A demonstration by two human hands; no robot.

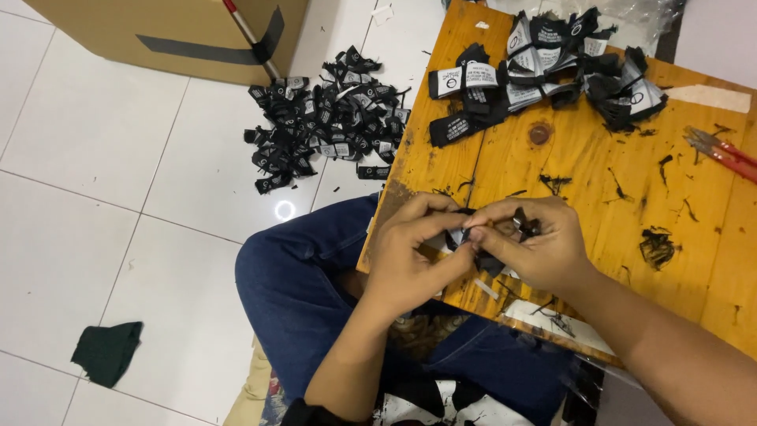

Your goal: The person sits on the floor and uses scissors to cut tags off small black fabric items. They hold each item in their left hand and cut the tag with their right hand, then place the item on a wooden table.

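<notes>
Head view: the left hand point(410, 252) and right hand point(536, 244) meet over the near edge of the knotty, orange-grained wooden tabletop point(599, 173), each grip pinching a small black woven label point(482, 241) folded between thumb and fingertips. More limp black-and-white labels lie in a loose heap point(552, 63) at the tabletop's far side, and another pile point(323, 126) spreads on the glossy white tiled floor point(95, 197). Red-handled snips point(725, 150) rest at the right edge among thread scraps.
</notes>
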